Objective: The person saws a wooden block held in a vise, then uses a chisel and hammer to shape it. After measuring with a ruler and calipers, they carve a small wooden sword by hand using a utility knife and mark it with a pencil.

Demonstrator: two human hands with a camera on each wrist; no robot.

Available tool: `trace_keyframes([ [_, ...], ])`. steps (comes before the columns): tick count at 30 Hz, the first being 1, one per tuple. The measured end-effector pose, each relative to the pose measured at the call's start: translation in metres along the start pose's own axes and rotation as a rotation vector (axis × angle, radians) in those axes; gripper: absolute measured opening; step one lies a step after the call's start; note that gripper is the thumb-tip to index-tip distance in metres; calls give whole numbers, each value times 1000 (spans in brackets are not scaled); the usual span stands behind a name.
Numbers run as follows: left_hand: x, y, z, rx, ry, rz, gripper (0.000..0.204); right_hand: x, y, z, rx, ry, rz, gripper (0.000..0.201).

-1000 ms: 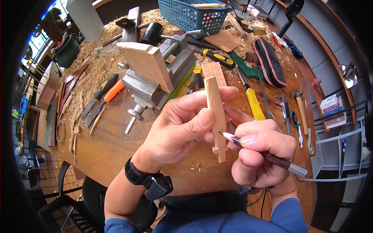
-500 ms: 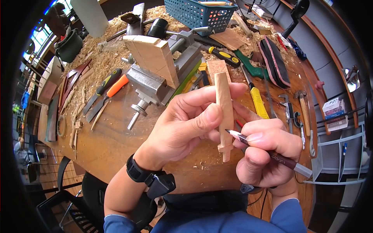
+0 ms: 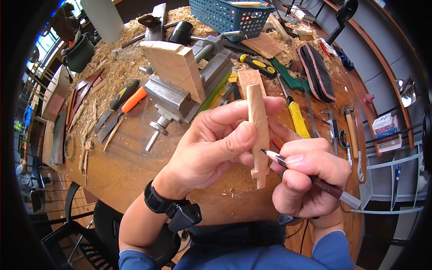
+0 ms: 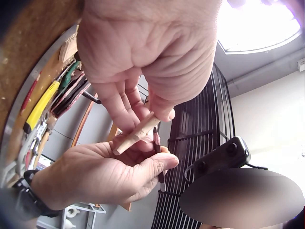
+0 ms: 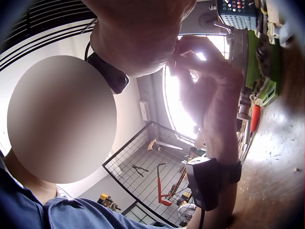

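Observation:
In the head view my left hand pinches a small carved piece of wood between thumb and fingers, held up over the table's near side. The piece is long and slim, with a notched, narrower tab at its lower end. My right hand grips a dark pencil with a pale end cap. Its sharpened tip lies right at the wood's right edge, just above the notch. The left wrist view shows the wood from its end, with the pencil upright beside it. In the right wrist view, the right hand hides the pencil and the wood.
Behind the hands, a metal vise clamps a wooden block. Chisels lie left of it, and a yellow-handled knife lies to the right. A blue basket stands at the back among wood shavings. Calipers and a hammer lie far right.
Between the first two frames, both hands with the wood and pencil shift slightly right in view, as does the background. Since then they have barely moved; the pencil tip stays at the wood's edge.

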State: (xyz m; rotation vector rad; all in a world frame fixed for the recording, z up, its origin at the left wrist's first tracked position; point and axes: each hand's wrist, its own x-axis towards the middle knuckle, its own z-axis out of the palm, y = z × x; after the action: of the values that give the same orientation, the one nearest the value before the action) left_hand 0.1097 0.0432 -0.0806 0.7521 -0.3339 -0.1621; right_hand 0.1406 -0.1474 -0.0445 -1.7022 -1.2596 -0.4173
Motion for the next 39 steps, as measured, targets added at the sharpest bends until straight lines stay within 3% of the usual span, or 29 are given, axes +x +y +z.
trace_keyframes([
  [6,0,0,-1,6,-14,4,57,-3,2,2,-5,10,15,33],
  [9,0,0,1,3,-1,10,57,-5,7,5,134,109,-50,35],
  [14,0,4,-3,-55,-31,-44,63,-4,6,4,91,86,-58,36],
  [24,0,0,0,9,4,8,54,-1,5,3,107,75,-70,34],
  [30,-1,4,-3,-60,-17,-36,62,-3,-2,1,-1,8,40,31],
  [39,0,5,-2,-66,-14,-42,64,-1,9,5,157,84,-88,28],
])
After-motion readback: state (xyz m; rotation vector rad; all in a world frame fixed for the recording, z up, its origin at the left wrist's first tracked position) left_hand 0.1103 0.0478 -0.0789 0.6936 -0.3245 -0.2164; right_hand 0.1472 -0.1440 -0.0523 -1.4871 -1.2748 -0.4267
